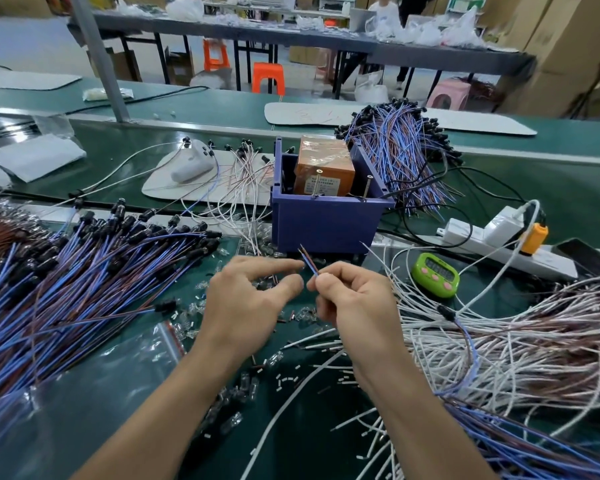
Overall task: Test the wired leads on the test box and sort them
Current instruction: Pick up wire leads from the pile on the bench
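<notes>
1. Starting far left with a heap of blue-and-brown leads [84, 271], fanned across the green bench [568, 188], black caps pointing towards the middle.
2. Next, a clear zip bag [160, 344] just beside that heap, among scattered small clear bulbs [187, 327].
3. On to the left hand [246, 303]: loosely spread, forefinger and thumb stretched towards bare wire tips, gripping nothing. Touching or just short of them, impossible to tell.
4. Front and centre, the lead under test [310, 265]: one blue wire, one brown, tips up, just in front of the box and apart from it.
5. Then the right hand [354, 303], pinching that lead between thumb and forefinger, remaining fingers curled in.
6. Behind both hands, the purple test box [326, 223] on the bench, with an orange unit [324, 164] inside and a second bundle [402, 147] draped behind its right side.
7. Finishing right: a green timer [435, 275], a white power strip [499, 244] behind, and a tangle of white wires [499, 341] at the edge.
</notes>
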Demonstrator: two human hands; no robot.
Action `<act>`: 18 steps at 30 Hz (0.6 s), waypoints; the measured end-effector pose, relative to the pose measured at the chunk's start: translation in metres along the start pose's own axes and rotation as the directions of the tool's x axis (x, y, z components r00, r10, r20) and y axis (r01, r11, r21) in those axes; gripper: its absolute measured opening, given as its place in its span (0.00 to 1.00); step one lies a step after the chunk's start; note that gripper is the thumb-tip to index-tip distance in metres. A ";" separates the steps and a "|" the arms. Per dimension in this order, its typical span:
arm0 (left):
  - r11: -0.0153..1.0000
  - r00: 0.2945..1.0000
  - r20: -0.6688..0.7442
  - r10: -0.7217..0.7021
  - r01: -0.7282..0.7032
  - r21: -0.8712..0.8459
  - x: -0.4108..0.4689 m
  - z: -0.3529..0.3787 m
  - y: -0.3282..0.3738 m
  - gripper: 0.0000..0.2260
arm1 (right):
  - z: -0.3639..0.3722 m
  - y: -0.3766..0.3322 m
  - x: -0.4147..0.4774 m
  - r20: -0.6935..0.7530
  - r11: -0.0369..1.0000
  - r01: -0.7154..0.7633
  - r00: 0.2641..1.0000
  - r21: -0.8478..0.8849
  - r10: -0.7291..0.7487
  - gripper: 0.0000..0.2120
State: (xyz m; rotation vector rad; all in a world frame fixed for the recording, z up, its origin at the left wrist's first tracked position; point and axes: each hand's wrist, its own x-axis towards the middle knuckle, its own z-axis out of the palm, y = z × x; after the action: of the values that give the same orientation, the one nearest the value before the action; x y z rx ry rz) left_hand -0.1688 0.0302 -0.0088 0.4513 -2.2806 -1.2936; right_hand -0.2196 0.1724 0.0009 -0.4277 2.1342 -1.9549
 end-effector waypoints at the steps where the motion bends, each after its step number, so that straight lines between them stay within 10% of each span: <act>1: 0.986 0.997 0.054 -0.053 0.061 -0.156 -0.001 0.002 0.002 0.08 | 0.000 0.000 -0.001 0.014 1.000 -0.006 1.000 0.011 0.005 0.09; 5: 0.852 0.979 0.173 -0.105 0.178 -0.493 -0.004 0.005 0.009 0.11 | 0.002 -0.001 -0.003 0.084 0.997 -0.036 0.996 0.070 0.030 0.12; 18: 0.647 0.913 0.144 -0.381 0.375 -0.664 0.003 -0.004 0.011 0.10 | -0.005 -0.010 -0.004 -0.187 0.993 0.110 0.977 0.043 -0.100 0.11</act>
State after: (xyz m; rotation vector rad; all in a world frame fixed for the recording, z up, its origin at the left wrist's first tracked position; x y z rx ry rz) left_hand -0.1699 0.0314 0.0037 0.6719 -1.5471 -2.2051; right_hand -0.2168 0.1776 0.0114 -0.3702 2.2045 -2.1823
